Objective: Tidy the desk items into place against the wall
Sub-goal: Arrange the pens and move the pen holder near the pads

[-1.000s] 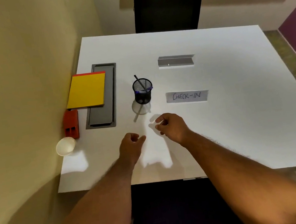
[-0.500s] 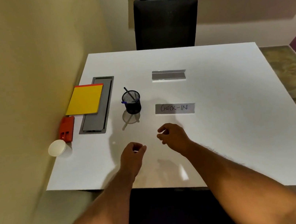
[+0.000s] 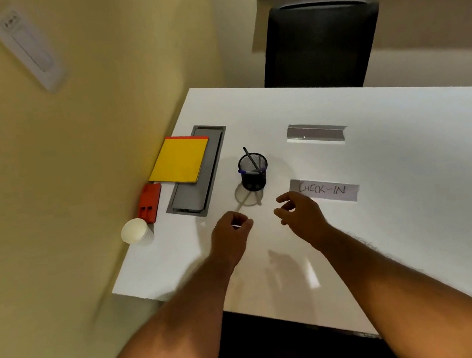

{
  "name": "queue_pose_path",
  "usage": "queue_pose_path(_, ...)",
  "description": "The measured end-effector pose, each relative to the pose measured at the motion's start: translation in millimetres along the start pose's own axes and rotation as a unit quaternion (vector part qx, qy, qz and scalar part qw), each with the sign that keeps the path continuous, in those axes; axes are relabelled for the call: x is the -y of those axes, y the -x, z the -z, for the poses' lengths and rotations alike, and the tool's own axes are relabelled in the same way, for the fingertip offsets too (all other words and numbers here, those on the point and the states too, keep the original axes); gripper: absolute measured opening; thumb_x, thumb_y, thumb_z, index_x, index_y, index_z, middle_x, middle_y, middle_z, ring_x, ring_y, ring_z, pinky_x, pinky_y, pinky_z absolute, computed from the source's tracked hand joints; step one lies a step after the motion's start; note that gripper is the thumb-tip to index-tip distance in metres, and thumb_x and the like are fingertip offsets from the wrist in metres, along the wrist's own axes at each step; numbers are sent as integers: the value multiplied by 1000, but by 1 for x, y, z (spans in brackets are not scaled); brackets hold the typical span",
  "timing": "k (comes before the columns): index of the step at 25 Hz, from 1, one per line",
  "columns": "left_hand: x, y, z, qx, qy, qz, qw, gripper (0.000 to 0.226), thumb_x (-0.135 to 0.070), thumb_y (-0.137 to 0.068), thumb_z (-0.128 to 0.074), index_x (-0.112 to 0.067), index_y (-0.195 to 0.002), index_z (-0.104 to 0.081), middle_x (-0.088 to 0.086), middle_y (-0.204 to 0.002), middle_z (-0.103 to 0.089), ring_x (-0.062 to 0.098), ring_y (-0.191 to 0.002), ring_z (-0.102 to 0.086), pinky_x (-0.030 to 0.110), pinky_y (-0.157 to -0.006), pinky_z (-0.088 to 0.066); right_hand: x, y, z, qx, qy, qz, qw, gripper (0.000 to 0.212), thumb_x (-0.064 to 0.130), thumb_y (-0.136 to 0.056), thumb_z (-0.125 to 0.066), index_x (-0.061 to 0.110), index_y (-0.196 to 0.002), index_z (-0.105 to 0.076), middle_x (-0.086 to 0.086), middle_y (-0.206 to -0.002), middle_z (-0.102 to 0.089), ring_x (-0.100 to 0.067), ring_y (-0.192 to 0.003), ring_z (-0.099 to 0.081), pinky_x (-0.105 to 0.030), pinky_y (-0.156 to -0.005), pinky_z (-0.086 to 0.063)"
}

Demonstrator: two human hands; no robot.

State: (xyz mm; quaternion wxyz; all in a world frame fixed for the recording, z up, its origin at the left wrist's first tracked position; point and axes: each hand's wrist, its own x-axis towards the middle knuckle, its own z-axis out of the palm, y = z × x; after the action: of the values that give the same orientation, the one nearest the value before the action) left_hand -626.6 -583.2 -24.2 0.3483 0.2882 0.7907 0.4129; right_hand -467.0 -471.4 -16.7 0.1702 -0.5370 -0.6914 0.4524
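Head view shows your left hand (image 3: 230,228) and right hand (image 3: 298,212) loosely curled, holding nothing, just short of the black mesh pen cup (image 3: 253,173); grip it low around its wall, then slide it upright toward the yellow wall (image 3: 85,140).

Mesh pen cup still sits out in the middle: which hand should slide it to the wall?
Probably left. The left hand hovers empty just in front of the mesh pen cup, on its wall side. The right hand, also empty, sits nearer the CHECK-IN card and would have to cross over.
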Motion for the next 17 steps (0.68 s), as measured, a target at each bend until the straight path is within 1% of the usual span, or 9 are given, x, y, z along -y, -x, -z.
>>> queue_pose_path(3, -13, -37, 16, -17, 10, -14, 1000, 12, -27, -93, -74, -17, -99, -68, -9, -86, -66, 9, -78, -61, 21, -67, -45, 29, -32, -10, -6, -11, 7, 1000, 28, 22, -93, -76, 19, -119, -68, 0, -94, -75, -19, -84, -74, -25, -67, -51)
queue_pose_path(4, -16, -51, 22, -23, 15, -13, 1000, 13, -26, -93, -73, -16, -100, -69, -9, -86, -66, 10, -79, -61, 21, -66, -44, 39, -43, -17, -3, -6, 15, 1000, 29, 22, -93, -76, 20, -121, -68, 1, -95, -75, -18, -86, -73, -27, -69, -52)
queue_pose_path(7, -22, -95, 27, -28, 27, 1, 999, 17, -26, -94, -73, -16, -105, -66, -6, -89, -65, 13, -84, -61, 21, -66, -45, 53, -76, -33, 11, 19, 33, 999, 37, 20, -92, -75, 26, -127, -65, 6, -96, -73, -5, -83, -66, -20, -63, -45)
queue_pose_path(10, -25, -128, 23, -27, 65, 28, 997, 36, -29, -93, -76, -14, -121, -59, -3, -97, -63, 14, -87, -61, 22, -68, -49, 52, -108, -42, 35, 71, 23, 997, 48, 21, -92, -74, 31, -136, -59, 8, -100, -72, 1, -82, -62, -18, -61, -41)
queue_pose_path(12, -20, -143, 22, -18, 88, 47, 995, 46, -30, -92, -76, -15, -130, -56, 0, -107, -64, 18, -96, -63, 24, -74, -52, 49, -121, -51, 55, 101, 28, 993, 55, 21, -91, -75, 31, -141, -55, 6, -104, -71, -6, -84, -65, -19, -63, -43)
queue_pose_path(14, -12, -156, 18, -8, 97, 52, 994, 50, -32, -93, -76, -17, -136, -55, 0, -119, -63, 19, -107, -64, 28, -84, -52, 45, -133, -60, 50, 104, 28, 993, 58, 17, -90, -75, 27, -144, -55, 1, -112, -73, -17, -96, -68, -25, -76, -50)
queue_pose_path(15, -10, -159, 16, -4, 97, 49, 994, 51, -32, -93, -75, -18, -138, -55, -1, -122, -62, 19, -110, -63, 29, -87, -52, 43, -136, -62, 44, 103, 28, 993, 58, 16, -90, -75, 25, -144, -56, -1, -117, -74, -19, -102, -69, -28, -84, -51)
queue_pose_path(16, -9, -162, 13, -2, 97, 45, 994, 51, -30, -94, -75, -19, -139, -55, -2, -124, -62, 19, -111, -62, 29, -88, -52, 41, -139, -64, 39, 106, 30, 993, 57, 15, -90, -75, 25, -143, -57, -2, -121, -74, -20, -106, -69, -29, -87, -51)
queue_pose_path(17, -6, -167, 9, 1, 98, 46, 994, 50, -28, -94, -74, -19, -139, -56, -2, -124, -61, 19, -112, -62, 31, -89, -53, 38, -143, -67, 35, 113, 31, 992, 55, 15, -90, -75, 24, -142, -59, -1, -122, -74, -20, -107, -69, -27, -87, -48)
